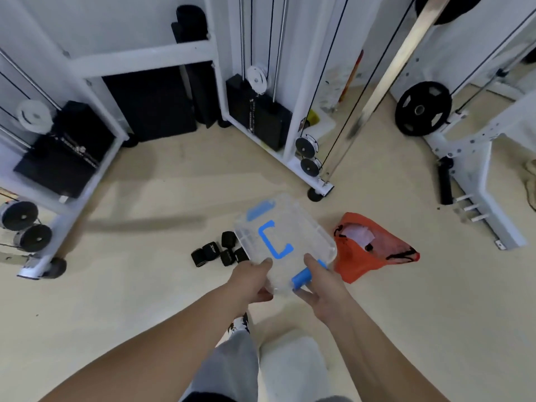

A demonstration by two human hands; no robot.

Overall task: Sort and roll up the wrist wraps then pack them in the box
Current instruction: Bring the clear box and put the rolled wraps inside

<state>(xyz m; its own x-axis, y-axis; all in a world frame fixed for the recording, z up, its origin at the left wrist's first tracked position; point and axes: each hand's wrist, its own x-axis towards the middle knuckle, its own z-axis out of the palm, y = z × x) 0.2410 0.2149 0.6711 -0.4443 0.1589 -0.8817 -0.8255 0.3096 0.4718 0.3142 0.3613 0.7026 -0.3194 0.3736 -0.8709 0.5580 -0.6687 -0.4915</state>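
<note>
Both hands on the box [285, 227] now: left hand [255, 278] grips its near edge, right hand [322, 288] curls round the blue latch [301, 278]. Rolled wraps [220, 252] lie on the floor [145, 285] just beyond the left hand, an orange bag [368, 256] beyond the right.

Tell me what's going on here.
A person stands in a gym, holding a clear box off the floor at its near end. The left grip is on one corner and the right grip is by a blue latch. The lid looks to be on. Several rolled black wraps lie on the floor just left of the box, not packed yet. An orange bag lies to its right.
</note>
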